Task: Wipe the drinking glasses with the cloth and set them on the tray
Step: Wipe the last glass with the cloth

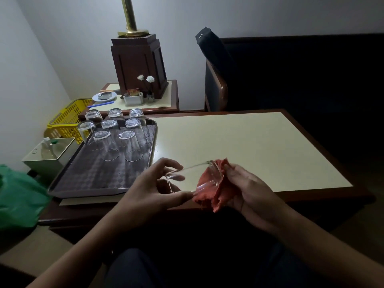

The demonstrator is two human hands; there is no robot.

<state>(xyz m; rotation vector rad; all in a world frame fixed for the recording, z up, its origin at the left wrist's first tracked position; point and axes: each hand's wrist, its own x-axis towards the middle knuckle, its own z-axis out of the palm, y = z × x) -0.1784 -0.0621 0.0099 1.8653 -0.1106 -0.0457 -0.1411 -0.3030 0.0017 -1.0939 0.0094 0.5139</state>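
Note:
A clear drinking glass [193,176] lies on its side in the air above the table's near edge. My left hand [153,188] grips its open rim end with fingers and thumb. My right hand [247,188] holds a red cloth [209,190] bunched against the glass's base. To the left a dark patterned tray [91,177] rests on the table. Several clear glasses [118,140] stand upside down on its far half.
The cream-topped table [249,146] with a dark wood rim stretches to the right. A yellow basket [68,119] and a grey box [47,156] stand left of the tray, a green bag [18,196] nearer. Behind are a side table with a lamp base [139,65] and a dark chair [216,80].

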